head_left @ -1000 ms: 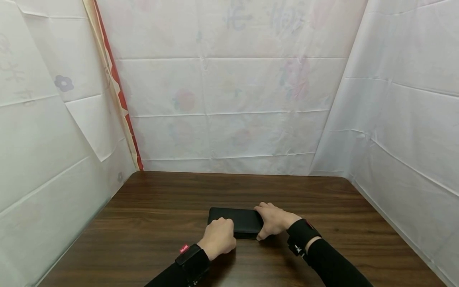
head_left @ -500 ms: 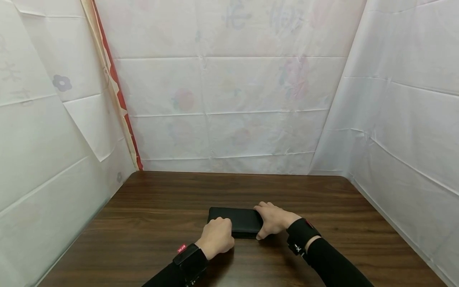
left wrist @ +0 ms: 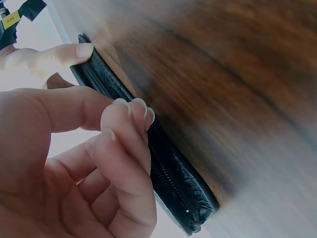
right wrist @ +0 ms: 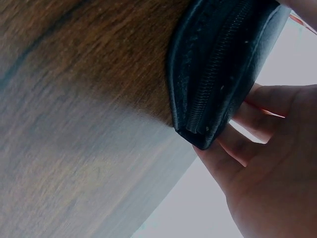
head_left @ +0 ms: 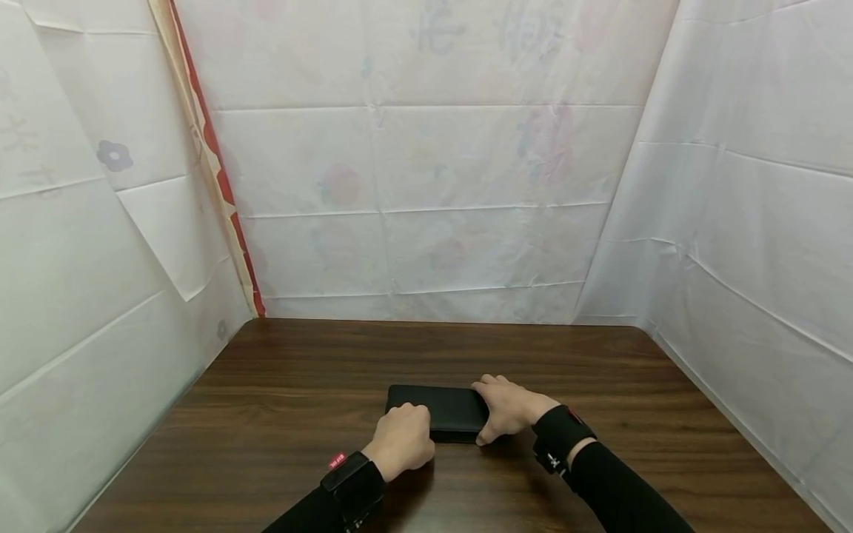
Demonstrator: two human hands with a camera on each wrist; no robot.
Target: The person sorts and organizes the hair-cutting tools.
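A black zippered wallet (head_left: 456,409) lies flat on the brown wooden table. My left hand (head_left: 403,438) is at its front edge, fingers curled. In the left wrist view, the thumb and fingertips pinch together right at the zipper (left wrist: 167,181); the zipper pull is hidden between them. Holding the wallet's right end is my right hand (head_left: 509,409), its thumb at the front edge and its fingers over the far side. Closed zipper teeth (right wrist: 215,67) run up to that end in the right wrist view.
Dark wood grain covers the table (head_left: 300,377). White sheets hang around it: a back sheet (head_left: 426,252), a left sheet (head_left: 87,296) and a right sheet (head_left: 746,244). A red-edged strip (head_left: 226,185) runs down the back left corner.
My left hand has shifted slightly left along the wallet's front edge, then stayed nearly still. The right hand and the wallet have hardly moved.
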